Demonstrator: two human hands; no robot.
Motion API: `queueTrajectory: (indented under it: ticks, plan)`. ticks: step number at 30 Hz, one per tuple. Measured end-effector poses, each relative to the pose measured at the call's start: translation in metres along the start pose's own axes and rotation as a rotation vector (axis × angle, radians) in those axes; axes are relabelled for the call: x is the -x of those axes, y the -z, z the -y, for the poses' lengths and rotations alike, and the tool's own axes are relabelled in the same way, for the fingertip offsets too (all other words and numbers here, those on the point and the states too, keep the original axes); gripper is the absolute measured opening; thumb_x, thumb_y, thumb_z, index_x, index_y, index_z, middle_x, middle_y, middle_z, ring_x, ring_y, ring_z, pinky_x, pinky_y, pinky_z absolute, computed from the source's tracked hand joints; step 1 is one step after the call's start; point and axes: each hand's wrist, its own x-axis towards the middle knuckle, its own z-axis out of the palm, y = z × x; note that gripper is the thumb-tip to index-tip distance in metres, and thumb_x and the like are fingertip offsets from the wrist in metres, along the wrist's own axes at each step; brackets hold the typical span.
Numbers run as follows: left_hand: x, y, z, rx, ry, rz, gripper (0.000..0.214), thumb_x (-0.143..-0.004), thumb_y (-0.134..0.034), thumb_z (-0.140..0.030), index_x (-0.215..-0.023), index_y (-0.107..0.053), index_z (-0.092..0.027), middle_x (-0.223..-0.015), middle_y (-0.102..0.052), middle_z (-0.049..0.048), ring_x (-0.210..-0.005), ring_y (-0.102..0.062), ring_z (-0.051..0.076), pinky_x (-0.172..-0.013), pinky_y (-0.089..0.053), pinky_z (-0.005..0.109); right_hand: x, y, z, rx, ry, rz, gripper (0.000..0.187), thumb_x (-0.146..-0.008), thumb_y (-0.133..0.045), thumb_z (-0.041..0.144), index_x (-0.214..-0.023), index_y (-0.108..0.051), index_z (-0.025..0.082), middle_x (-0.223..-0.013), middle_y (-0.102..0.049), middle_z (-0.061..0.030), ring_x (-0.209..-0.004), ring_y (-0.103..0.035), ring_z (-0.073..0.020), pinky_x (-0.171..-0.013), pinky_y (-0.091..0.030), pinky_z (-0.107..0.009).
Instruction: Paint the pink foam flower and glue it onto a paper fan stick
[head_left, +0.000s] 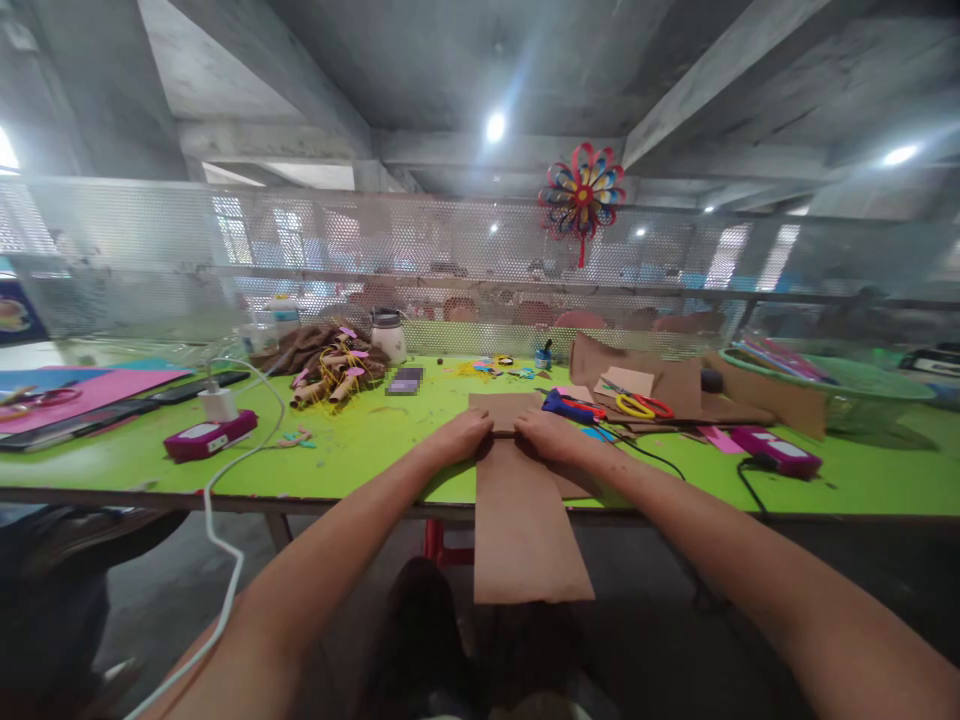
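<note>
A long strip of brown kraft paper [521,530] lies over the near edge of the green table and hangs down toward my lap. My left hand [466,436] grips its left edge, and my right hand [546,436] grips the right edge at the same height. Between the hands a crease or fold runs across the paper. The fingers of both hands are curled on the sheet, with the thumbs partly hidden. Just beyond my right hand lies a blue glue gun [562,405], close to scissors with yellow and red handles [645,406].
Purple power strips [211,436] sit left and right [778,452], with a white cable crossing my left arm. Paper rolls with yellow strings [330,380] and a white jar [388,338] are behind. Brown cardboard [795,400] and a green basket [847,375] stand right. A mesh partition [450,250] closes the back.
</note>
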Motion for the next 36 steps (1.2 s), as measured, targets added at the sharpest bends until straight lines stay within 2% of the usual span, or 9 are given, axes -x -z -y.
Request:
queueTrajectory:
  ticks: [5,9,20,26,36]
  plan:
    - [-0.001,0.002,-0.003,-0.037,-0.005,-0.011,0.019,-0.082,-0.044,-0.012,-0.087,-0.062,-0.009,-0.089,-0.058,0.0132,-0.08,-0.053,0.02,-0.076,-0.042,0.032,0.003,0.007,0.01,0.03,-0.064,-0.01,0.016,-0.086,-0.045,0.015,-0.092,-0.06,0.011,-0.091,-0.06,-0.0113,-0.087,-0.053,-0.019,-0.078,-0.039,-0.029]
    - [0.0,0.004,-0.003,-0.004,0.081,-0.02,0.017,-0.081,-0.046,-0.018,-0.082,-0.063,-0.012,-0.084,-0.057,0.0109,-0.075,-0.054,0.019,-0.069,-0.043,0.03,0.006,0.011,0.017,0.039,-0.086,-0.042,0.015,-0.087,-0.045,0.016,-0.09,-0.06,0.012,-0.091,-0.06,-0.0101,-0.086,-0.052,-0.019,-0.076,-0.039,-0.029]
    - [0.0,0.002,0.005,0.265,0.277,0.001,0.012,-0.078,-0.052,-0.017,-0.083,-0.063,-0.015,-0.079,-0.063,0.0042,-0.072,-0.055,0.015,-0.067,-0.041,0.024,0.006,-0.003,0.015,0.028,-0.209,-0.07,0.018,-0.085,-0.044,0.01,-0.09,-0.061,0.011,-0.093,-0.06,-0.0125,-0.091,-0.05,-0.0216,-0.074,-0.037,-0.028]
    - [0.001,0.003,0.006,0.208,0.201,-0.007,0.009,-0.076,-0.053,-0.015,-0.079,-0.062,-0.013,-0.082,-0.062,0.007,-0.075,-0.055,0.016,-0.068,-0.042,0.025,0.007,-0.005,0.014,0.015,-0.247,-0.078,0.018,-0.085,-0.044,0.013,-0.089,-0.061,0.012,-0.091,-0.061,-0.0119,-0.088,-0.051,-0.0214,-0.071,-0.037,-0.028]
    - [0.001,0.003,0.002,0.027,0.155,0.023,0.016,-0.076,-0.05,-0.016,-0.074,-0.066,-0.013,-0.079,-0.06,0.0106,-0.069,-0.057,0.017,-0.066,-0.044,0.027,0.004,0.0,0.014,0.052,-0.131,-0.031,0.015,-0.085,-0.047,0.015,-0.09,-0.061,0.011,-0.094,-0.061,-0.0122,-0.092,-0.051,-0.0225,-0.077,-0.038,-0.03]
